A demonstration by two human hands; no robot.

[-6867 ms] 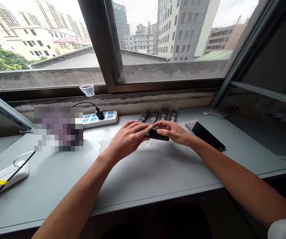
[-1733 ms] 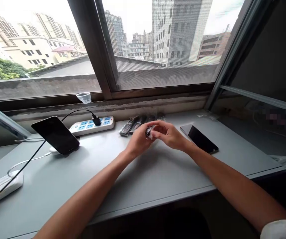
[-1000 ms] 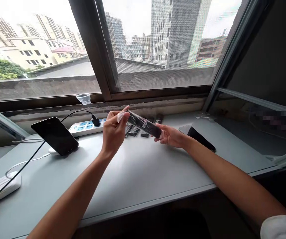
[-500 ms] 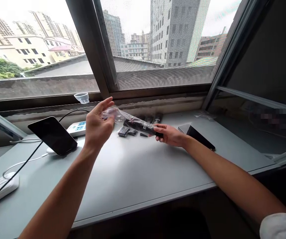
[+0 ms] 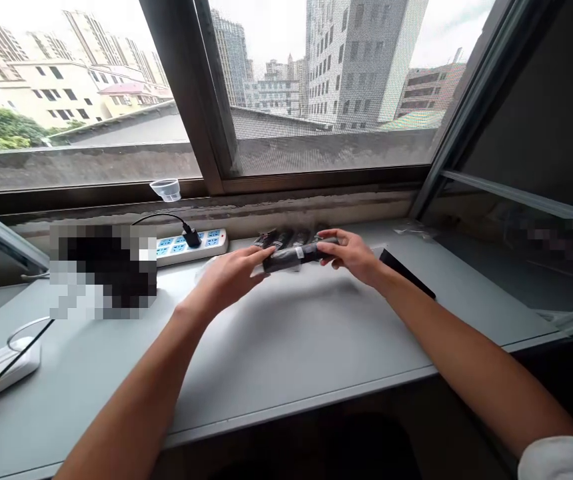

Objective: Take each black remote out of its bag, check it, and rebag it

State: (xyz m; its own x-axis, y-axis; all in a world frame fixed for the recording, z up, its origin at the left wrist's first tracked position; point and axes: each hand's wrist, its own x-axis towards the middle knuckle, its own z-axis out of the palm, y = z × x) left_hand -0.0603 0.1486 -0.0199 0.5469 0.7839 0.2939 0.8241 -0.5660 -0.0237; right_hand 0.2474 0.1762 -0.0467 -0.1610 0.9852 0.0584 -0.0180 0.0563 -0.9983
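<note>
A pale grey desk [image 5: 276, 360] under a window [image 5: 366, 87] lies beneath both hands. Beyond the left hand [image 5: 226, 272], to its left, sits a power strip [image 5: 175, 248]. That hand grips one end of a black packet [image 5: 291, 256] in clear plastic, spanning between the hands; similar packets [image 5: 284, 238] lie just behind. The right hand [image 5: 352, 256] pinches its other end, a flat black device [image 5: 409, 275] to its right.
</note>
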